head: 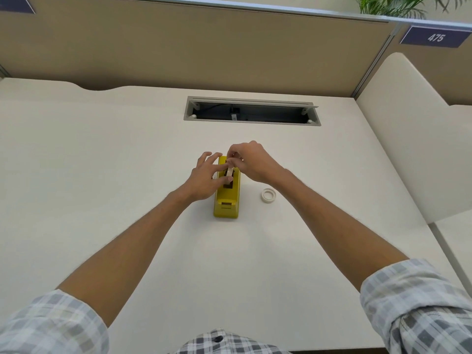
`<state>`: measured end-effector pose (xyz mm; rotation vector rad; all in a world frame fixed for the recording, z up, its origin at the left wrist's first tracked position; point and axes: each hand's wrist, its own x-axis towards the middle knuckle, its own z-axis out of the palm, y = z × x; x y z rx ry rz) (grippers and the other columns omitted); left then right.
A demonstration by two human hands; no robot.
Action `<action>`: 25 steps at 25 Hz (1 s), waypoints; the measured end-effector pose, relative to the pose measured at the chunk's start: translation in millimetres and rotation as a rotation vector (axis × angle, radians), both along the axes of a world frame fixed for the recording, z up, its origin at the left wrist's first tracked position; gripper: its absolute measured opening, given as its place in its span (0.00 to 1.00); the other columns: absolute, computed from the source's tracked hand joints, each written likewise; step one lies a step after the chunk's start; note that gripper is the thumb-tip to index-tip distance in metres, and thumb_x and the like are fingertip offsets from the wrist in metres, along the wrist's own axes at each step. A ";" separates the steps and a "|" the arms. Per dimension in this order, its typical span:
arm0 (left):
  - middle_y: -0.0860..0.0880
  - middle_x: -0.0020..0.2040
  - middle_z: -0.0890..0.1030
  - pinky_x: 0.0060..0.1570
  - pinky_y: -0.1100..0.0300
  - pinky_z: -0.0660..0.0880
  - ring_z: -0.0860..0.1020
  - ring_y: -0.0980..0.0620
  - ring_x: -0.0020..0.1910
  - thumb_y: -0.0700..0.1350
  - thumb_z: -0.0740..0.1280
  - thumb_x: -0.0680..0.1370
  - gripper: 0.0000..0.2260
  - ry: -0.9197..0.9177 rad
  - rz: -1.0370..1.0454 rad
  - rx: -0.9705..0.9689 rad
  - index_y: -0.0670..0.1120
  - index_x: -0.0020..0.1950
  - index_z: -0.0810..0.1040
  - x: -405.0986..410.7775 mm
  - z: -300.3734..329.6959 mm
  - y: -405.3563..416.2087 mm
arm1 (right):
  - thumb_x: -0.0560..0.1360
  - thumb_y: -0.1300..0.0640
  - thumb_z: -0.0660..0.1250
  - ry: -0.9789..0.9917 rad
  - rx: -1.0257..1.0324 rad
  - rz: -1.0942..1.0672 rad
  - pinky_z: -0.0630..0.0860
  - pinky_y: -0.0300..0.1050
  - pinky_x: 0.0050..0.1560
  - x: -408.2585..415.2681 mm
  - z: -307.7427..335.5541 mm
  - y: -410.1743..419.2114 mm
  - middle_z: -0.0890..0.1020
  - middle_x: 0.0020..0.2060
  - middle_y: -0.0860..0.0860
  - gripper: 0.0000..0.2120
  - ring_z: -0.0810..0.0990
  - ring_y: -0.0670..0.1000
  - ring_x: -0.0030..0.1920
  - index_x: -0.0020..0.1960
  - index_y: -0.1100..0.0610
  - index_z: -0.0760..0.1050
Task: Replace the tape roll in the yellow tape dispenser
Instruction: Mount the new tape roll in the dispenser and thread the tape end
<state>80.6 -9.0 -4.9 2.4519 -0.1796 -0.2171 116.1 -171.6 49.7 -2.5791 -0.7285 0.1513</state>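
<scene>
The yellow tape dispenser (227, 198) sat near the middle of the white desk (102, 162), its long axis running straight away from the person, with the cutter end toward the body and the roll well at the far end. Both hands met over that far end. The right hand (251, 160) reached in from the right, its fingertips pinched together on a pale tape roll (230, 171) that stood on edge in the well, about half of it showing above the yellow rim. The left hand (207, 177) lay against the dispenser's left side with fingers spread apart, the thumb resting across the top by the well; it seemed to be steadying the body rather than gripping anything, though the contact was partly hidden.

A 2nd roll (269, 195) lay flat on the desk just to the right of the dispenser, apart from it and nearer the right hand than the left. Which of the 2 rolls was the spent one could not be told from this view.

The coming move probably turned on the roll keeping to the dispenser's long axis, so that it travels straight up or down in the narrow well without jamming.

Behind, an open cable tray (251, 112) was recessed in the desk, with dark fittings inside.
</scene>
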 end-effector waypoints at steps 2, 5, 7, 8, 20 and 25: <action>0.50 0.78 0.57 0.72 0.38 0.54 0.46 0.48 0.78 0.54 0.65 0.78 0.20 -0.005 0.005 -0.003 0.53 0.69 0.73 -0.3 -0.2 0.2 | 0.80 0.58 0.64 0.021 0.040 -0.012 0.78 0.42 0.49 0.3 0.1 0.8 0.85 0.49 0.55 0.09 0.82 0.53 0.47 0.56 0.59 0.80; 0.50 0.78 0.58 0.72 0.39 0.55 0.47 0.48 0.78 0.54 0.67 0.77 0.20 -0.034 0.035 -0.016 0.53 0.69 0.74 -3.1 -1.2 0.1 | 0.80 0.58 0.65 0.061 0.114 -0.046 0.80 0.47 0.52 1.5 -3.1 0.8 0.85 0.46 0.54 0.07 0.83 0.52 0.45 0.53 0.59 0.80; 0.50 0.77 0.59 0.72 0.40 0.56 0.48 0.48 0.78 0.53 0.68 0.77 0.19 -0.067 0.054 -0.030 0.54 0.68 0.75 -6.2 -2.8 -1.5 | 0.79 0.58 0.65 0.091 0.150 -0.070 0.81 0.47 0.52 2.3 -5.1 0.5 0.85 0.43 0.54 0.06 0.84 0.51 0.44 0.52 0.59 0.79; 0.50 0.77 0.60 0.71 0.40 0.57 0.48 0.48 0.77 0.53 0.68 0.77 0.19 -0.076 0.065 -0.044 0.54 0.68 0.75 -7.6 -3.8 -2.1 | 0.80 0.58 0.65 0.105 0.158 -0.080 0.81 0.47 0.52 2.5 -5.8 0.6 0.85 0.43 0.53 0.06 0.84 0.51 0.43 0.52 0.59 0.79; 0.51 0.78 0.58 0.71 0.39 0.54 0.46 0.48 0.78 0.56 0.63 0.79 0.20 -0.060 0.033 0.028 0.56 0.71 0.71 -4.6 -6.5 -1.0 | 0.78 0.54 0.66 0.192 0.277 -0.101 0.81 0.45 0.50 -4.1 -13.2 -9.9 0.85 0.42 0.50 0.08 0.83 0.48 0.44 0.47 0.56 0.82; 0.50 0.78 0.57 0.71 0.38 0.55 0.45 0.48 0.78 0.58 0.65 0.77 0.23 -0.054 -0.001 0.021 0.57 0.71 0.70 -5.2 -6.6 0.8 | 0.73 0.51 0.72 -0.021 0.061 0.063 0.80 0.45 0.47 -12.7 -11.0 -14.5 0.84 0.46 0.49 0.12 0.81 0.48 0.45 0.54 0.55 0.82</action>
